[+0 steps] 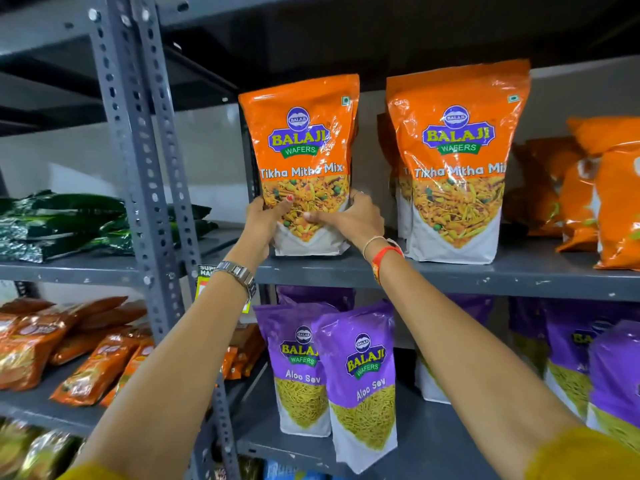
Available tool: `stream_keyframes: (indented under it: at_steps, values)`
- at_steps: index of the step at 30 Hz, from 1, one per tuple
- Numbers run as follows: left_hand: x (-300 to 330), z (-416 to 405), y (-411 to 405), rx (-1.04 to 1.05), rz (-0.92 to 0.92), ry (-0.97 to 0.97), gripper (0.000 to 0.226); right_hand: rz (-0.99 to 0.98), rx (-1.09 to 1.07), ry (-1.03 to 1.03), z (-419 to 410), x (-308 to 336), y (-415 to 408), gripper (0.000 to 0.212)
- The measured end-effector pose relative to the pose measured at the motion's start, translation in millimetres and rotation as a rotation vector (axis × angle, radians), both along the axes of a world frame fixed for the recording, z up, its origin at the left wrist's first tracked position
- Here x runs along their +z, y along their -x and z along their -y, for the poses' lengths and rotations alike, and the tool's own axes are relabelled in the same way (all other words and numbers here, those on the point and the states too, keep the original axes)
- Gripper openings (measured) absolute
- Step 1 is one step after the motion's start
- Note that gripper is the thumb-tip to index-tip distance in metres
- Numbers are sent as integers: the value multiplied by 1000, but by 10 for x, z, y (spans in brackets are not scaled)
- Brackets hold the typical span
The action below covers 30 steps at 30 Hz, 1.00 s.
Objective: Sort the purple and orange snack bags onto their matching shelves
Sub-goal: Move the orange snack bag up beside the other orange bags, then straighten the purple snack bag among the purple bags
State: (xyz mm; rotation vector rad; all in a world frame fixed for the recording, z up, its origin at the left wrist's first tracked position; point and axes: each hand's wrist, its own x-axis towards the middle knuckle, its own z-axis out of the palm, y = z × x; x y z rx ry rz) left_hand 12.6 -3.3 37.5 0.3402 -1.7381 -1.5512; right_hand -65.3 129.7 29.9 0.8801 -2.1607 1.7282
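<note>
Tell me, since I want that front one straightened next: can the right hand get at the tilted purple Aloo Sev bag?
Probably yes: the tilted purple bag stands at the shelf front, nothing before it, but the right hand must first release the orange bag.

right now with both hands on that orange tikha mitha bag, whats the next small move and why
Probably let go and draw both hands back. The orange bag already stands upright on the upper shelf, beside another orange bag, with the purple bags one shelf below. The left hand and right hand only steady its base, so it looks placed.
</note>
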Motion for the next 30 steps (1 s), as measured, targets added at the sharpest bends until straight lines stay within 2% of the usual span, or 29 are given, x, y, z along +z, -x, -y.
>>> stream_keyframes:
  at_steps: [2, 9, 12, 15, 17, 20, 22, 25, 28, 30]
  values:
    - [-55, 1, 15, 34, 2, 4, 42, 6, -8, -13, 49, -57, 15, 67]
    - [-144, 23, 42, 124, -33, 81, 43, 29, 59, -13, 94, -99, 44, 71]
    - [-203, 26, 34, 224, -1, 222, 47, 31, 78, 15, 83, -163, 15, 72]
    - [-311, -2, -22, 404, -1, 385, 59, 20, 57, 155, -2, -261, -130, 80]
    - [-449, -78, -72, 451, -119, 404, 58, -19, 8, 289, -129, -397, -291, 71]
    - [-768, -225, -119, 445, -277, 365, 43, -100, -45, 498, -360, -731, -553, 35]
    - [-1037, -379, -149, 442, -324, 359, 37, -89, -45, 551, -488, -1040, -655, 19]
    - [-1531, -622, -185, 424, -348, 319, 31, -16, -67, 516, -641, -1628, -634, 12]
    - [-2119, -803, -168, 350, -260, 228, 29, 99, -139, 460, -778, -2216, -467, 12]
    - [-2482, -925, -170, 315, -184, 131, 28, 183, -172, 374, -848, -2528, -312, 20]
